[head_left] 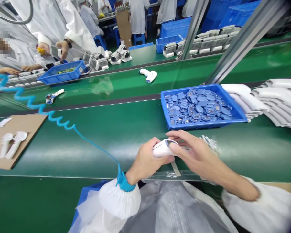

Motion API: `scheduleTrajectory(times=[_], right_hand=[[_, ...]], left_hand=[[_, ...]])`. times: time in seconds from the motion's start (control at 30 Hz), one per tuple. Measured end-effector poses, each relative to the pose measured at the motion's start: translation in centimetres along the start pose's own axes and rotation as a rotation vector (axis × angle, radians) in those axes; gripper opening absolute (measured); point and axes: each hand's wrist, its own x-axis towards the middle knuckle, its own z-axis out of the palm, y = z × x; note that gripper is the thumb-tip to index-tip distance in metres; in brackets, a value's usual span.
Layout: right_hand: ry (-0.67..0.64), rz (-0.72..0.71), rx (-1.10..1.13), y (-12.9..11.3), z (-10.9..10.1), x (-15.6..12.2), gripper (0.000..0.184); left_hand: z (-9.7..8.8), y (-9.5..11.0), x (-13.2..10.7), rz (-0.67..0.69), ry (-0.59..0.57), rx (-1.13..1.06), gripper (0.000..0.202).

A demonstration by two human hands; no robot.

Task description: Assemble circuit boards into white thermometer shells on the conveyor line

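Observation:
A white gun-shaped thermometer housing [161,149] with a blue-rimmed end is held above the near edge of the green work surface. My left hand [145,161] wraps round its body, fingers closed, with a blue strap on the wrist. At the blue-rimmed end, my right hand [196,152] grips with the thumb against it and the fingers curved behind. Part of the housing is hidden by both hands. Beyond my right hand stands a blue tray [165,118] of small blue plastic parts [199,105]. Clear plastic film [208,142] lies beside and under my right hand.
White housing shells [278,100] are piled at right. A coiled blue cord [60,123] runs left from my wrist strap. Cardboard [26,152] holds white parts [16,144]. Thermometers [149,76] lie on the belt. Metal posts [242,42] rise at right; co-workers [55,29] stand opposite.

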Motion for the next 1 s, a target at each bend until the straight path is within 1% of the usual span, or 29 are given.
scheduleTrajectory(times=[0.03,0.1,0.13,0.2,0.27,0.3,0.37,0.4,0.47,0.53,0.63,0.7,0.73,0.8,0.87,0.9,0.93,1.0], right_hand=[[0.095,-0.005,-0.039,-0.7,1.1,0.6,0.032],[0.279,-0.067,-0.218,-1.7,3.4,1.6,0.046],[0.354,-0.126,-0.317,-2.0,4.3,2.0,0.053],[0.458,-0.258,-0.458,-2.2,5.5,2.4,0.055],[0.522,-0.360,-0.479,-2.1,5.6,2.4,0.053],[0.549,-0.387,-0.450,-2.1,5.5,2.4,0.053],[0.595,-0.374,-0.357,-2.1,4.9,2.3,0.055],[0.598,-0.333,-0.309,-2.1,4.6,2.2,0.054],[0.571,-0.221,-0.251,-2.2,4.3,2.2,0.053],[0.525,-0.140,-0.246,-2.2,4.5,2.3,0.053],[0.494,-0.129,-0.254,-2.4,5.0,2.5,0.056],[0.424,-0.148,-0.227,-2.6,4.7,2.8,0.057],[0.365,-0.140,-0.210,-2.6,4.1,3.1,0.057],[0.261,-0.084,-0.215,-2.2,2.1,4.2,0.058],[0.193,-0.063,-0.368,-1.2,-0.6,5.9,0.049],[0.159,-0.088,-0.481,-0.5,-1.9,7.0,0.039],[0.111,-0.131,-0.590,0.2,-3.0,8.0,0.029],[-0.014,-0.197,-0.725,1.4,-4.4,10.1,0.019]], left_hand=[[0.1,0.2,0.0,0.040,0.000,0.029,0.031],[0.6,0.5,0.0,0.122,-0.040,0.118,0.015],[0.9,0.6,-0.1,0.156,-0.058,0.201,0.008],[1.5,0.6,-0.3,0.194,-0.054,0.376,0.006],[1.9,0.5,-0.5,0.191,0.010,0.483,0.009],[1.9,0.5,-0.6,0.176,0.041,0.486,0.012],[1.7,0.5,-0.8,0.149,0.056,0.417,0.016],[1.5,0.5,-0.8,0.141,0.047,0.368,0.017],[1.4,0.4,-0.9,0.129,0.011,0.295,0.023],[1.7,0.1,-1.0,0.109,0.019,0.344,0.026],[2.4,-0.2,-1.4,0.062,0.076,0.473,0.029],[2.0,0.0,-1.8,0.036,0.088,0.475,0.027],[1.4,0.2,-2.1,0.027,0.086,0.466,0.025],[-0.6,0.6,-2.6,0.010,0.095,0.485,0.022],[-3.0,0.7,-3.1,0.036,0.148,0.543,0.020],[-4.0,0.7,-3.2,0.077,0.188,0.582,0.019],[-4.8,0.7,-3.2,0.131,0.231,0.633,0.022],[-5.5,0.6,-2.7,0.248,0.288,0.809,0.039]])
